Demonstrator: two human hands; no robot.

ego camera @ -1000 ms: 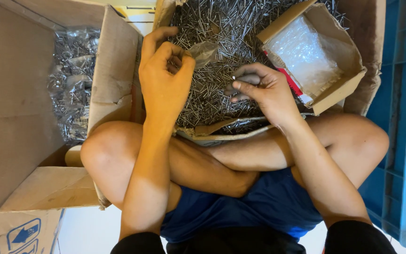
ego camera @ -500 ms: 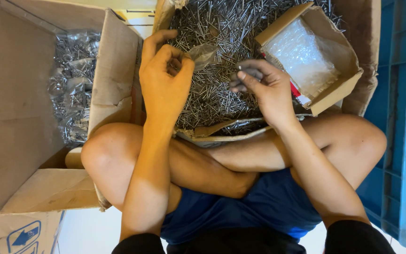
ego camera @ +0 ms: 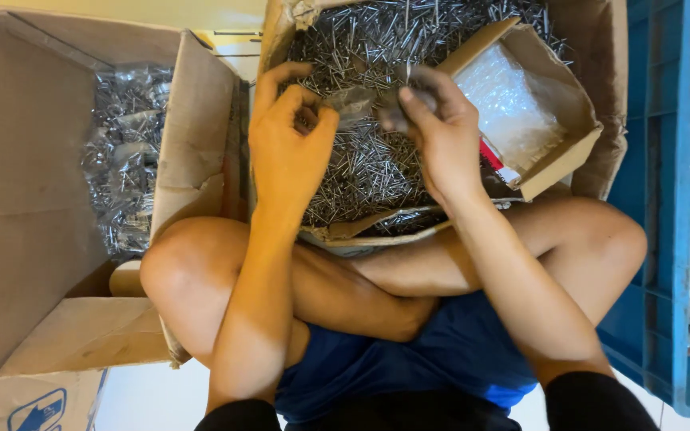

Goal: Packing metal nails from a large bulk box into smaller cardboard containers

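I sit cross-legged over a cardboard box [ego camera: 277, 36] full of loose steel nails [ego camera: 361, 168]. My left hand [ego camera: 285, 152] hovers over the nails and pinches one side of a small clear plastic bag [ego camera: 351, 102]. My right hand [ego camera: 433, 128] is close beside it, fingers closed on the bag's other side with what looks like a few nails in them. The bag hangs between both hands, just above the pile.
A smaller cardboard box [ego camera: 557, 156] with clear plastic bags [ego camera: 505, 96] lies on the nails at right. A large box [ego camera: 33, 199] at left holds filled bags of nails [ego camera: 125, 152]. A blue crate [ego camera: 656, 199] of white parts stands at the right.
My right hand has moved left, from the small box side to meet my left hand. Both hands now hold the small clear bag between them.
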